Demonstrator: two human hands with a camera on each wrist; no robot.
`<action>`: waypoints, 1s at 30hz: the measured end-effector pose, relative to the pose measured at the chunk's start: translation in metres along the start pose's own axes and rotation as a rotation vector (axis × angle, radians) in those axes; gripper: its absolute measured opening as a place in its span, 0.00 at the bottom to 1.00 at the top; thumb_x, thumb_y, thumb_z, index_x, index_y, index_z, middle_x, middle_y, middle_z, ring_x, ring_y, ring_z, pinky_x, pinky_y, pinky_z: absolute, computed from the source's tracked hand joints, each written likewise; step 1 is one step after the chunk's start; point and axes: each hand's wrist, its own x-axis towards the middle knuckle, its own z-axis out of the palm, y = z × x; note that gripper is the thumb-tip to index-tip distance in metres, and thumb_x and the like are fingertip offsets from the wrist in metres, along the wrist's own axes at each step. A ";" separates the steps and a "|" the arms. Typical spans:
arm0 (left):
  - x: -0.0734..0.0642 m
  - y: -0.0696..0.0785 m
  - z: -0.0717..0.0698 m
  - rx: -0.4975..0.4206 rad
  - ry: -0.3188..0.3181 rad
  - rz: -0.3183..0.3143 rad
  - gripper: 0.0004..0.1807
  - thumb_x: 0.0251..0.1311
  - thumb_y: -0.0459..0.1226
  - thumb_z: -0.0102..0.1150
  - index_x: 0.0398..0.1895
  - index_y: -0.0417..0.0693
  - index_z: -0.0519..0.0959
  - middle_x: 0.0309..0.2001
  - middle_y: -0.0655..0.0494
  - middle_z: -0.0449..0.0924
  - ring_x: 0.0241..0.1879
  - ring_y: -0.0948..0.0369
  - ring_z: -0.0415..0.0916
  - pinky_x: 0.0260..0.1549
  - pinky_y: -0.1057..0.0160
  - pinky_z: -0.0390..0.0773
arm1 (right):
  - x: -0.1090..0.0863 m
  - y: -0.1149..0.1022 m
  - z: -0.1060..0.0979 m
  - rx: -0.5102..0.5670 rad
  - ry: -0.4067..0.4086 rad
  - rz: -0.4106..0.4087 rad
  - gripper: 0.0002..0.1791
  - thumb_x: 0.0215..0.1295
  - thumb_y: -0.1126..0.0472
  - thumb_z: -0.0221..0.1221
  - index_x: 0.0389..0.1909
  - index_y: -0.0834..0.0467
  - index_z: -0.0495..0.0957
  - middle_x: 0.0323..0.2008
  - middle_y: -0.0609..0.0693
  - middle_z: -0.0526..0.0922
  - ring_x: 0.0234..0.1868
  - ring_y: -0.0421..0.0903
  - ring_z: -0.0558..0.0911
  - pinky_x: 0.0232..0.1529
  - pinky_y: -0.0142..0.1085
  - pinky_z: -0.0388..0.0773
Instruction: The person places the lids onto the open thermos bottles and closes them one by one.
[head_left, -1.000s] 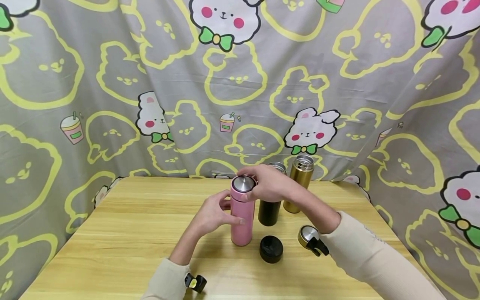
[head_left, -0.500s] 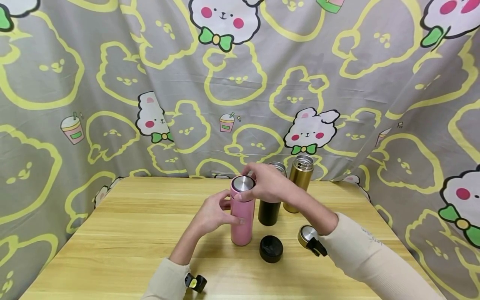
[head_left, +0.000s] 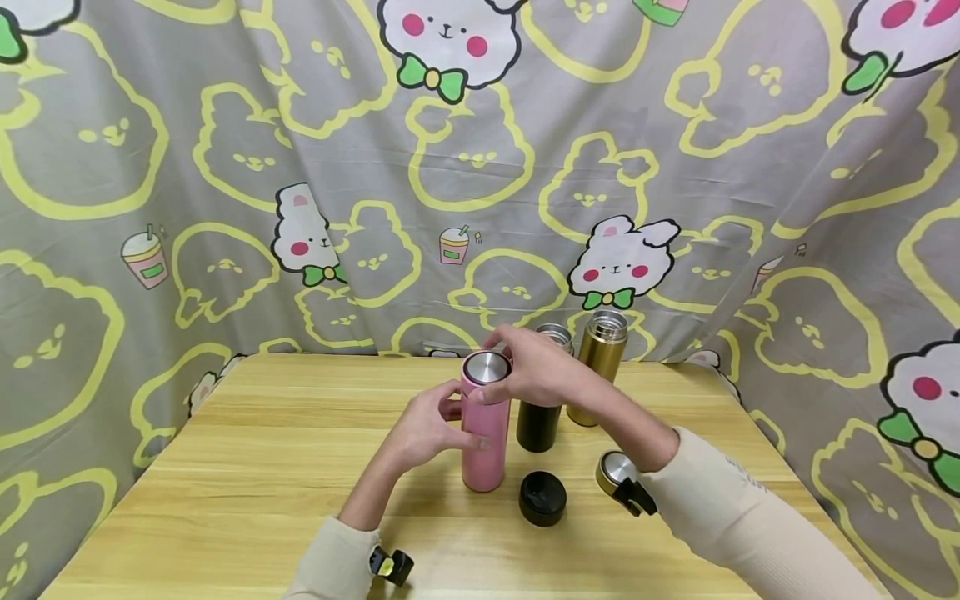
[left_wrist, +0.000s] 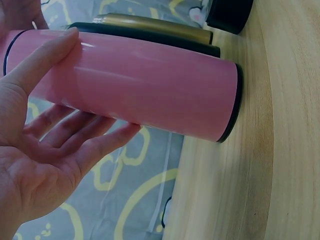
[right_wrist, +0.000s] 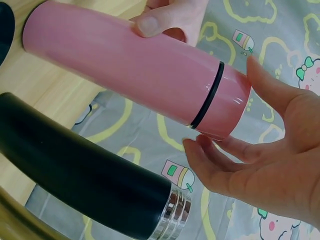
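Observation:
A pink thermos bottle (head_left: 483, 458) stands upright on the wooden table. Around its body, my left hand (head_left: 423, 429) holds on, thumb in front and fingers behind. My right hand (head_left: 543, 367) grips the thermos lid (head_left: 487, 367) between thumb and fingers; the lid is pink with a silver top. A black ring shows between lid and body in the right wrist view. In the left wrist view the bottle's black-rimmed base (left_wrist: 235, 102) meets the table. Part of the right fingers is hidden behind the lid in the head view.
Behind my right hand stand a lidless black thermos (head_left: 538, 427) and a lidless gold thermos (head_left: 600, 358). A black lid (head_left: 542, 498) lies right of the pink bottle's base, with a gold lid (head_left: 617, 468) farther right. A patterned curtain (head_left: 480, 167) hangs behind the table.
Over the first half second my right hand turned slightly, its thumb and fingers shifting around the lid's rim. Since then it has barely moved. The left hand and bottle stayed in place.

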 end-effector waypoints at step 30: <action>0.001 0.002 0.004 -0.028 0.001 -0.016 0.41 0.38 0.51 0.85 0.60 0.66 0.76 0.59 0.59 0.82 0.61 0.54 0.80 0.56 0.48 0.81 | 0.000 0.008 -0.007 0.044 -0.110 -0.109 0.32 0.59 0.62 0.71 0.66 0.57 0.75 0.57 0.53 0.83 0.55 0.49 0.82 0.58 0.45 0.79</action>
